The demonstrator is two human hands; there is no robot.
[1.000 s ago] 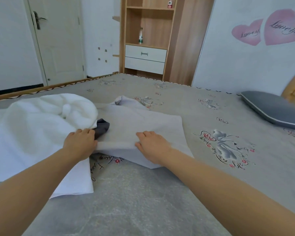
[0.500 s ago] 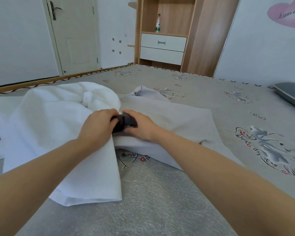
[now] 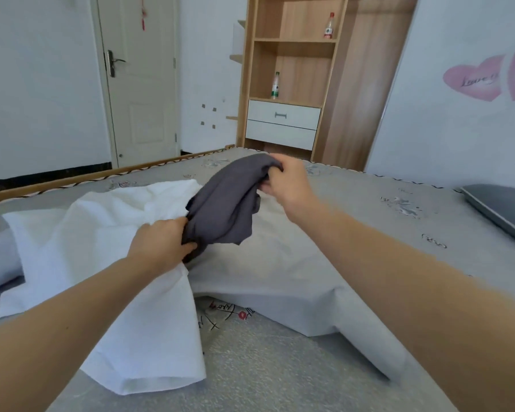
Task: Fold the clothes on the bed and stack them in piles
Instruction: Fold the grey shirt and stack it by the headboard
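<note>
Evidently both hands, left hand [image 3: 161, 242] and right hand [image 3: 286, 182], gripped the dark garment [image 3: 223, 209] aloft between them; spreading it flat seemed next.

Your frame was evenly and brightly lit with soft shadows and no glare. Wide-angle distortion bent the edges; your forearms [image 3: 72, 328] were slightly blurred.
</note>
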